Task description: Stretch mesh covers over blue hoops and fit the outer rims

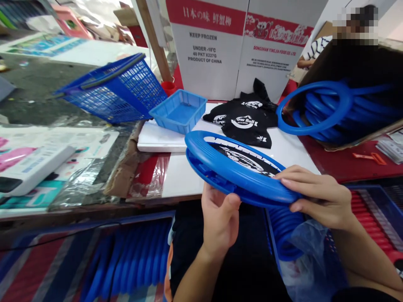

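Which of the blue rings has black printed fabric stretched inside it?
The blue ring held by both hands; the rings in the cardboard box at right are bare hoops.

The worktop (176,176) is a white board laid over red sheeting, with torn cardboard (124,167) along its edge, left of the grip. Beyond the grip, large white cartons (239,54) with red bands and printed lettering stand like a wall. To the far left of the grip lies grey floor (34,92), with a tilted blue basket (116,90) above it. A brown box (352,71) stands up and right of the grip. Light is bright and even.
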`<state>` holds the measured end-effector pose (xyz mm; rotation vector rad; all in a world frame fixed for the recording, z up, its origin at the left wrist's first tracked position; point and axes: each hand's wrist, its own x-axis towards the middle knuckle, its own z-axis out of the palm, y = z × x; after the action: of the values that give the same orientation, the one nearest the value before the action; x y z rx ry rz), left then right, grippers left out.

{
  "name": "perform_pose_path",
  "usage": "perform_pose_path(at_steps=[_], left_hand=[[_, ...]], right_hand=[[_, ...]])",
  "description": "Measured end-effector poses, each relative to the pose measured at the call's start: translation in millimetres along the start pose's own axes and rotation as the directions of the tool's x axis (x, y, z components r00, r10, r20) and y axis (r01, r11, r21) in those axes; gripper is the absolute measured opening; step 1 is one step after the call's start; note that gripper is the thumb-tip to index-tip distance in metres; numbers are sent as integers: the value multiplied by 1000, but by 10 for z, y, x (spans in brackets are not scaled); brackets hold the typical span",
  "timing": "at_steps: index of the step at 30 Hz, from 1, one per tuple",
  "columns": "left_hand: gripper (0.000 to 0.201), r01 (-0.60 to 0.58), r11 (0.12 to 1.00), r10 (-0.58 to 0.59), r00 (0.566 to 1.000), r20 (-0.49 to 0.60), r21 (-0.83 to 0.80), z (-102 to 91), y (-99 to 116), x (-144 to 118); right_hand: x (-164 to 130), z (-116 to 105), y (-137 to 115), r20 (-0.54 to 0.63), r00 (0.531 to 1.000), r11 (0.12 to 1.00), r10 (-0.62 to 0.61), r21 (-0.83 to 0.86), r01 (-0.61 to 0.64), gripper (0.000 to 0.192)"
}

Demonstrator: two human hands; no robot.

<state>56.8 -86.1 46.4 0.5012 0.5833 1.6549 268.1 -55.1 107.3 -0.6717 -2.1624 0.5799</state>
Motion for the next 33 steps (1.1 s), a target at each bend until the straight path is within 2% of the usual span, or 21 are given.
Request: perform_pose_path(at_steps=[5, 10, 20, 27, 33], left_hand=[[84, 32, 999, -32, 999, 6, 8, -12, -27, -15], [82, 42, 999, -42, 999, 34, 6, -12, -59, -42], [89, 66, 998, -67, 997, 33, 21, 0, -94, -97], [67, 103, 994, -100, 993, 65, -31, 54, -136, -85], [62, 106, 990, -101, 993, 60, -90, 119, -151, -93]], right_hand=[[112, -42, -24, 40, 999, 999, 32, -4, -31, 51], [155, -42, -86, 128, 990, 998, 56, -38, -51, 50], [39, -90, -101, 209, 978, 995, 27, -99, -6, 54], [-32, -192, -142, 340, 937, 985, 77, -173, -18, 53], [-147, -209, -138, 294, 955, 976, 25, -214, 41, 57]])
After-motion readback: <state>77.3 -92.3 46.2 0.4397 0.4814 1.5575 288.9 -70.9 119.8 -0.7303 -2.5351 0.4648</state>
